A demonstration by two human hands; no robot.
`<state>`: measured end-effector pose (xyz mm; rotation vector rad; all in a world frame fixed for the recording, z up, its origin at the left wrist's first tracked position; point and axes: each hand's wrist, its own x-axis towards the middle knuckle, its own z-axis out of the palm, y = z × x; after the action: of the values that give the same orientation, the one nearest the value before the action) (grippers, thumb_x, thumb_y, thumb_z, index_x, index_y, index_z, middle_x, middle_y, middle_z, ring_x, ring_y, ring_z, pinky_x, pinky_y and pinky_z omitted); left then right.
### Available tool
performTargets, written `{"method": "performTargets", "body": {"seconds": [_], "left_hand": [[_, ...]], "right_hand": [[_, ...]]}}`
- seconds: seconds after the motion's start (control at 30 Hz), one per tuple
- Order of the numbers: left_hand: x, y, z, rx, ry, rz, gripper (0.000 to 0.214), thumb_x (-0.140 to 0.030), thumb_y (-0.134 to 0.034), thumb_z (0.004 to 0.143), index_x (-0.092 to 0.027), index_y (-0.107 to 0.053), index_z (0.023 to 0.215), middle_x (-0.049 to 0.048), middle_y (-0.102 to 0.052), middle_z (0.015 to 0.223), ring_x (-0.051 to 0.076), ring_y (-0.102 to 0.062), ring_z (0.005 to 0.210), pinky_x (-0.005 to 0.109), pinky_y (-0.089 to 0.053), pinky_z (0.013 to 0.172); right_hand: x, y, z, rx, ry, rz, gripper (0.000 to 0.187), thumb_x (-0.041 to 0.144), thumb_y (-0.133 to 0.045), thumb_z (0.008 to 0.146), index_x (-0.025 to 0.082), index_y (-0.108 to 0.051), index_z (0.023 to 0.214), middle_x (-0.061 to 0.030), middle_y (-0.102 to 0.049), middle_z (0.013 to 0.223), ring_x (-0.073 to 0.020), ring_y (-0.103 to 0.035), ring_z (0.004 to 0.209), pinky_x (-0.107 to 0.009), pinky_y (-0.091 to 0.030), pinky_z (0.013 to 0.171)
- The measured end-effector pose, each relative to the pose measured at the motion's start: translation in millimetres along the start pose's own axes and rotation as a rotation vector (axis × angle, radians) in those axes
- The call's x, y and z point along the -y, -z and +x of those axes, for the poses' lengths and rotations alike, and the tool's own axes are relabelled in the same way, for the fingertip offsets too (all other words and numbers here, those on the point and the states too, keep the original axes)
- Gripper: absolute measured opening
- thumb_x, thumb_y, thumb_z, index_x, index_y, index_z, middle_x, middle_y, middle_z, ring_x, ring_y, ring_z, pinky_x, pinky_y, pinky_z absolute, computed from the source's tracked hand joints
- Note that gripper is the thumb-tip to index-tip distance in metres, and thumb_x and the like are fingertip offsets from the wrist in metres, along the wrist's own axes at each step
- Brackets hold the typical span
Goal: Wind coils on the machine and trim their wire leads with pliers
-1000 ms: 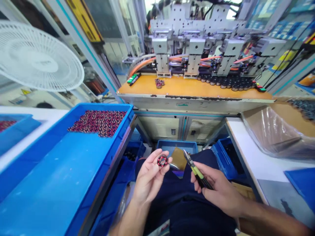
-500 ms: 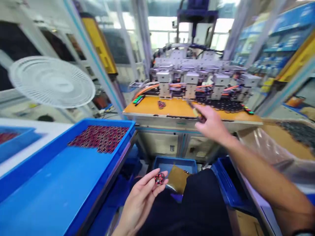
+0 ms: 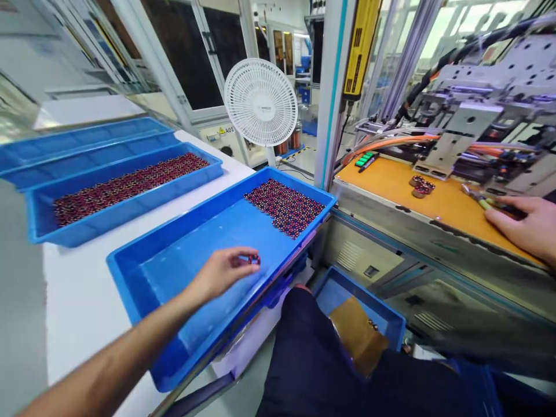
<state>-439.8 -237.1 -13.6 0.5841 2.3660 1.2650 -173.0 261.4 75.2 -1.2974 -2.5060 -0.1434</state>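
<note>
Between its thumb and fingers my left hand [image 3: 226, 269] pinches a small round part [image 3: 254, 259], dark with red spots. It is held above the bare floor of a long blue tray [image 3: 130, 284]; packed rows of similar parts [image 3: 284, 205] cover that tray's far end. At the right edge, my right hand [image 3: 527, 223] is closed around a pair of pliers [image 3: 484, 202] with dark and yellow-green handles. The tips point left over the orange machine bench [image 3: 377, 182]. A few loose round parts [image 3: 421, 186] sit on the bench just left of the tips.
A second blue tray [image 3: 125, 191] full of similar parts stands on the white table [image 3: 65, 295]. Behind are a white fan [image 3: 260, 103] and a frame post [image 3: 332, 92]. The machine's metal fixtures [image 3: 463, 139] overhang the bench. A blue bin [image 3: 391, 315] with brown sheet sits below.
The view has swung left. My left hand has moved from above my lap to over the tray, still pinching the part. My right hand keeps the pliers over the bench.
</note>
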Motion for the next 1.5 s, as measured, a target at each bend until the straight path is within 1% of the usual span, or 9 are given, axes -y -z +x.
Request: {"method": "performTargets", "body": {"seconds": [0.13,0.27,0.7,0.8,0.9,1.07,1.2,1.37,1.5], "left_hand": [[13.2,3.3,101.8,-0.091,-0.002,0.170,0.022,-0.031,-0.082,0.068,-0.016,-0.070,0.080,0.0055,-0.074,0.085,0.025,-0.069,0.090,0.042,-0.054,0.089],[25.1,-15.9,150.6,-0.105,0.001,0.282,0.024,-0.031,-0.062,0.090,-0.014,-0.064,0.107,0.0082,-0.066,0.113,0.021,-0.064,0.101,0.044,-0.054,0.089],[26.2,-51.3,147.5,-0.308,-0.182,0.241,0.033,-0.029,-0.068,0.084,-0.015,-0.058,0.111,0.0058,-0.065,0.096,0.019,-0.065,0.080,0.039,-0.058,0.073],[1.5,-47.4,135.8,-0.382,-0.370,0.205,0.046,-0.024,-0.077,0.060,-0.022,-0.055,0.100,0.0051,-0.063,0.085,0.036,-0.065,0.093,0.058,-0.054,0.084],[-43.8,-50.0,125.7,-0.393,-0.614,0.163,0.050,-0.031,-0.075,0.057,-0.025,-0.053,0.101,0.0085,-0.064,0.093,0.050,-0.053,0.117,0.071,-0.040,0.098],[-146.3,-83.6,94.4,-0.293,-0.895,0.126,0.056,-0.038,-0.075,0.061,-0.027,-0.057,0.112,0.0075,-0.065,0.107,0.045,-0.055,0.118,0.058,-0.038,0.107],[-208.7,-146.4,69.6,-0.160,-0.846,0.096,0.051,-0.035,-0.073,0.070,-0.022,-0.059,0.117,0.0040,-0.068,0.099,0.034,-0.060,0.115,0.043,-0.041,0.107],[-254.2,-231.9,73.0,-0.135,-0.623,0.107,0.075,-0.027,-0.079,0.067,-0.012,-0.046,0.133,0.0161,-0.071,0.101,0.038,-0.061,0.110,0.054,-0.044,0.098],[-276.5,-257.3,79.1,-0.173,-0.486,0.002,0.075,-0.020,-0.077,0.068,-0.014,-0.044,0.134,0.0187,-0.069,0.109,0.042,-0.049,0.127,0.066,-0.029,0.106]], "right_hand": [[5.7,3.8,-2.9,0.063,-0.054,-0.021,0.040,0.034,-0.066,0.086,0.015,-0.068,0.122,-0.0165,-0.060,0.133,-0.0290,-0.057,0.119,-0.038,-0.044,0.090],[11.9,6.1,-7.9,0.042,-0.064,0.002,0.038,0.034,-0.066,0.087,0.015,-0.069,0.120,-0.0149,-0.061,0.132,-0.0264,-0.059,0.116,-0.035,-0.043,0.094],[15.5,6.7,-13.8,0.009,0.035,0.053,0.031,0.031,-0.058,0.094,0.011,-0.066,0.116,-0.0137,-0.065,0.123,-0.0234,-0.060,0.112,-0.034,-0.045,0.097],[16.4,10.1,-17.5,0.019,0.062,0.049,0.028,0.035,-0.059,0.096,0.013,-0.063,0.113,-0.0091,-0.064,0.118,-0.0213,-0.061,0.107,-0.042,-0.049,0.096],[16.9,16.5,-22.8,0.014,0.064,0.040,0.029,0.037,-0.058,0.097,0.014,-0.062,0.114,-0.0090,-0.062,0.118,-0.0213,-0.061,0.106,-0.043,-0.052,0.094],[16.3,25.2,-34.8,0.013,0.042,0.042,0.030,0.036,-0.058,0.097,0.014,-0.060,0.116,-0.0089,-0.061,0.118,-0.0213,-0.061,0.105,-0.042,-0.053,0.091],[12.4,22.4,-40.7,0.028,0.045,0.056,0.032,0.037,-0.058,0.096,0.014,-0.059,0.119,-0.0095,-0.060,0.121,-0.0225,-0.060,0.108,-0.044,-0.052,0.093],[10.2,17.6,-38.0,0.041,0.051,0.062,0.031,0.037,-0.058,0.097,0.015,-0.059,0.119,-0.0094,-0.060,0.122,-0.0222,-0.060,0.108,-0.044,-0.052,0.094],[8.8,16.4,-35.2,0.031,0.045,0.063,0.031,0.037,-0.058,0.097,0.015,-0.059,0.118,-0.0093,-0.060,0.122,-0.0223,-0.060,0.109,-0.044,-0.052,0.094]]}}
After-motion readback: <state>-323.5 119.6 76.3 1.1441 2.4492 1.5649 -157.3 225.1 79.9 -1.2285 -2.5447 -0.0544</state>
